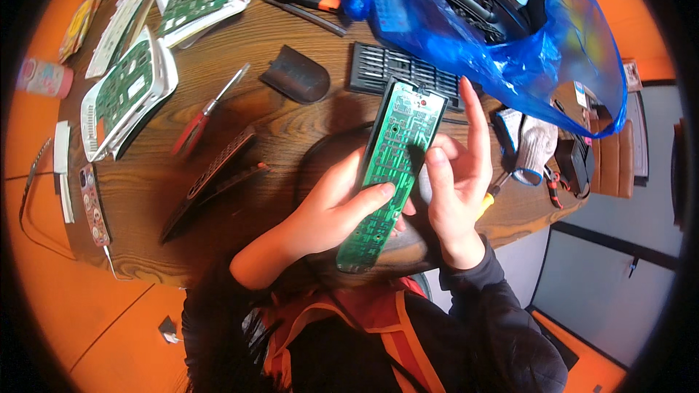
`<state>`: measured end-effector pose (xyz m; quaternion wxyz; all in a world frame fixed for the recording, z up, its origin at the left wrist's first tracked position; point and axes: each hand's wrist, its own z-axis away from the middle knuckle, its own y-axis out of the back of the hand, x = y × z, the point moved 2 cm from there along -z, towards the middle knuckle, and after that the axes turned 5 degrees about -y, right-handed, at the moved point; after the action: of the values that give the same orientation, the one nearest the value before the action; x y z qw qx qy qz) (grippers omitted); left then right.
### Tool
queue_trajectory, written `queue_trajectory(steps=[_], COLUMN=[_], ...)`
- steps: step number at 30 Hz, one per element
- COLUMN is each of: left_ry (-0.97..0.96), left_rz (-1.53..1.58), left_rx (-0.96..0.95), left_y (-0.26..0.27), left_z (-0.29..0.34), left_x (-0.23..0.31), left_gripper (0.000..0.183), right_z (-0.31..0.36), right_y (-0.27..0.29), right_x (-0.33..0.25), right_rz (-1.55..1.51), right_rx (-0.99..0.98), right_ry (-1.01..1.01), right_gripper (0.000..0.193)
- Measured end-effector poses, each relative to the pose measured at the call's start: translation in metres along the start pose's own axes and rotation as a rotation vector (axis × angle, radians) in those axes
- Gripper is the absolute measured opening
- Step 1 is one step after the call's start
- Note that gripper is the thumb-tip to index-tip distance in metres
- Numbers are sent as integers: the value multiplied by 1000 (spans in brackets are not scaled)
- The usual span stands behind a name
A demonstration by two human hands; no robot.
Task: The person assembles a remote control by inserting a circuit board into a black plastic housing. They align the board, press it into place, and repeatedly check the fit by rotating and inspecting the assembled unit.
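Observation:
My left hand grips a long green circuit board, thumb on its face and fingertips showing past its right edge. A dark rim runs along the board's upper left side, and its top end is pale. Beside the board's right edge is my right hand, its index finger stretched up and thumb apart from it; the other fingers are partly hidden. A yellow handle shows behind my right hand; whether the hand touches it I cannot tell. Left of my left hand, a dark remote-control shell stands tilted on the table.
On the wooden table lie a red-handled screwdriver, a dark curved cover and a black bit case. A blue plastic bag spreads at the far right, near a glove. White housings with green boards stand left.

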<state>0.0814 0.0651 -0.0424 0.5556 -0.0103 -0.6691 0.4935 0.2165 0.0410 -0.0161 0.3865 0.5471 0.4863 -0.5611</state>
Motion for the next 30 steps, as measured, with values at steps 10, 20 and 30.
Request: queue_trajectory(steps=[10,20,30], left_ry=[31,58,103], left_rz=[-74,-137,-211], left_rx=[14,-23,20], left_y=[0,2,3], left_z=[-1,-1,-1], left_x=[0,-6,-7], left_gripper=[26,26,23], right_z=[0,-3,-2], right_y=[0,3,6], right_x=[1,3,4], right_rz=[53,-127,-196], right_rx=[18,48,51], right_ry=[5,10,-19], right_gripper=[50,30,23])
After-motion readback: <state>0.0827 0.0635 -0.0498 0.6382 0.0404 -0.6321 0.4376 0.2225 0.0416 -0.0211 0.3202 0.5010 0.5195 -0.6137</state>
